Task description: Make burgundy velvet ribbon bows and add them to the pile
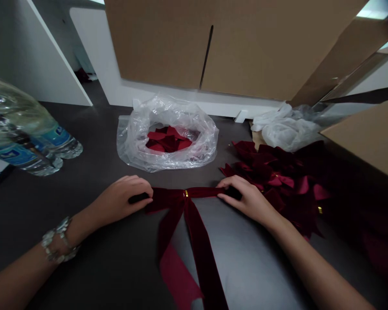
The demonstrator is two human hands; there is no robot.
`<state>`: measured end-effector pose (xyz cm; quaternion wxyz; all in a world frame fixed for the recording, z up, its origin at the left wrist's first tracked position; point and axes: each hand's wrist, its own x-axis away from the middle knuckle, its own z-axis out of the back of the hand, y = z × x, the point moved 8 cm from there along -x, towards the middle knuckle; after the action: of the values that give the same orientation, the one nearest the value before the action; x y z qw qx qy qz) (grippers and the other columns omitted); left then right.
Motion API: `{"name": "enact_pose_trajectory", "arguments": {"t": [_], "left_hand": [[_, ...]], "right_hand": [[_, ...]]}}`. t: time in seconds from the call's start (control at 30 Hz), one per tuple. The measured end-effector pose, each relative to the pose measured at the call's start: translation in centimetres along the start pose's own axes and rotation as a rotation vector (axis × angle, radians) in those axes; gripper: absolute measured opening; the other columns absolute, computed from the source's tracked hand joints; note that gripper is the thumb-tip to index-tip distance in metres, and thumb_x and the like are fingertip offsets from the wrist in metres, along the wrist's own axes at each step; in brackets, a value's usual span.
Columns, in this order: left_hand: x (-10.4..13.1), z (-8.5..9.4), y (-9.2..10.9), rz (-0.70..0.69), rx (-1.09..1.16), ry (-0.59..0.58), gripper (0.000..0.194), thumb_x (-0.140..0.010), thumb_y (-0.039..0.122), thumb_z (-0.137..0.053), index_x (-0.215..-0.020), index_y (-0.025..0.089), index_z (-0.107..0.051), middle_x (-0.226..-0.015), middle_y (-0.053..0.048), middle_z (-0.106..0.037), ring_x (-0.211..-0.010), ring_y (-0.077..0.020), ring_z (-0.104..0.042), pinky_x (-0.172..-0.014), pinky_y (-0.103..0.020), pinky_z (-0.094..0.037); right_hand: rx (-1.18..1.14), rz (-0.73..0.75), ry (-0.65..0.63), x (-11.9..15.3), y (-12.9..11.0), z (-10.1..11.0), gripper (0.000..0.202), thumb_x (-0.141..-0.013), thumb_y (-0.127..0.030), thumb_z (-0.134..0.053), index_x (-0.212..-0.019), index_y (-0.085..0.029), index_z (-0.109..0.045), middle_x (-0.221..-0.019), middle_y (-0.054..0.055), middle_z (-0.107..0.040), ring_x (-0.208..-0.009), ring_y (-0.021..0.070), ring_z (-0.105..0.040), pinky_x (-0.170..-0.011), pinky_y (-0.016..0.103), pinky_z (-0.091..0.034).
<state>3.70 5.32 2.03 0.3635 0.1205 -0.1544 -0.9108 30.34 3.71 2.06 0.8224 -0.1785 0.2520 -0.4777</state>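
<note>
A dark grey table [100,148] fills most of the frame, backed by white panels and, across the top, a broad sheet of brown cardboard [245,51] with a slit in it. At the right of the frame lies a loose pile of dark red bows [278,172], some showing a paler reverse and a glint of gold; its far side sinks into shadow. A clear plastic bag [129,148], upper centre, stands with its mouth spread around red fabric pieces [168,140]. Plastic bottles [26,129] lean in at the left edge. In the lower centre is the dark red bow [194,215] being worked on, its two tails running down to the bottom edge. Crumpled translucent plastic [287,131] sits just behind the pile. The left hand [121,196] pinches one side of the bow, the right hand [250,200] the other; each has thumb and fingers closed on the ribbon. A bracelet [48,239] circles the left wrist. Smallest is the gold band [186,193] at the bow's middle. The gathering there looks done; the sides look rather flat, so some shaping probably remains, as does laying the bow down.
</note>
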Motion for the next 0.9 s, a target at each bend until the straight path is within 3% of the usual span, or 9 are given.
{"name": "enact_pose_trajectory", "arguments": {"t": [0.2,0.3,0.37,0.53,0.63,0.73,0.9], "left_hand": [[-0.7,-0.1,2.3,-0.04,-0.07,0.079,0.016,-0.093,0.032,-0.05,-0.098,0.021,-0.06,-0.098,-0.002,-0.065,-0.097,-0.0199,-0.054,-0.088,-0.035,-0.039],[-1.8,-0.8,4.2,-0.058,-0.02,0.052,0.024,-0.094,0.035,-0.049,-0.112,0.022,-0.057,-0.11,-0.003,-0.063,-0.105,-0.0194,-0.053,-0.092,-0.035,-0.038],[-2.8,-1.3,5.2,-0.031,0.005,0.023,0.033,-0.091,0.04,-0.052,-0.118,0.022,-0.055,-0.114,-0.004,-0.062,-0.106,-0.0212,-0.053,-0.091,-0.036,-0.038],[-4.6,-2.8,6.0,0.099,0.192,-0.084,0.024,-0.078,0.04,-0.068,-0.091,0.021,-0.063,-0.092,-0.002,-0.066,-0.09,-0.0218,-0.058,-0.079,-0.034,-0.042],[-4.6,-3.4,6.0,0.173,0.358,-0.12,0.023,-0.074,0.035,-0.072,-0.089,0.021,-0.064,-0.088,0.0,-0.068,-0.082,-0.0183,-0.061,-0.072,-0.029,-0.043],[-4.2,-3.6,6.6,0.162,0.386,-0.118,0.023,-0.073,0.035,-0.074,-0.089,0.021,-0.066,-0.087,0.0,-0.07,-0.081,-0.018,-0.062,-0.072,-0.027,-0.042],[-3.8,-3.8,7.2,0.148,0.481,-0.133,0.021,-0.083,0.04,-0.062,-0.089,0.022,-0.07,-0.082,0.002,-0.072,-0.076,-0.016,-0.063,-0.068,-0.025,-0.041]], "right_hand": [[-0.003,0.084,0.011,-0.8,-2.6,-1.0,0.019,-0.091,-0.026,-0.055,-0.109,-0.022,-0.06,-0.104,0.006,-0.066,-0.099,0.019,-0.057,-0.092,0.037,-0.044],[-0.03,0.133,-0.074,-1.1,-3.9,-2.4,0.027,-0.089,-0.028,-0.058,-0.115,-0.023,-0.059,-0.108,0.007,-0.064,-0.102,0.0199,-0.055,-0.09,0.035,-0.045],[-0.027,0.132,-0.125,-1.1,-4.6,-3.0,0.022,-0.089,-0.029,-0.059,-0.11,-0.022,-0.062,-0.105,0.007,-0.064,-0.102,0.0208,-0.055,-0.088,0.035,-0.046],[-0.142,0.016,-0.153,-0.8,-5.6,-2.7,0.015,-0.093,-0.021,-0.048,-0.099,-0.02,-0.062,-0.096,0.005,-0.066,-0.091,0.0177,-0.059,-0.083,0.031,-0.045],[-0.243,-0.038,-0.171,-0.7,-6.2,-2.7,0.013,-0.09,-0.025,-0.056,-0.101,-0.022,-0.063,-0.097,0.003,-0.068,-0.091,0.017,-0.061,-0.083,0.03,-0.045],[-0.274,-0.047,-0.187,-0.6,-6.6,-3.0,0.007,-0.086,-0.027,-0.063,-0.088,-0.022,-0.068,-0.087,0.001,-0.068,-0.087,0.0165,-0.06,-0.078,0.028,-0.044],[-0.326,-0.094,-0.132,-0.5,-6.4,-3.0,0.011,-0.087,-0.027,-0.061,-0.084,-0.021,-0.07,-0.08,0.001,-0.067,-0.083,0.0156,-0.058,-0.075,0.026,-0.042]]}}
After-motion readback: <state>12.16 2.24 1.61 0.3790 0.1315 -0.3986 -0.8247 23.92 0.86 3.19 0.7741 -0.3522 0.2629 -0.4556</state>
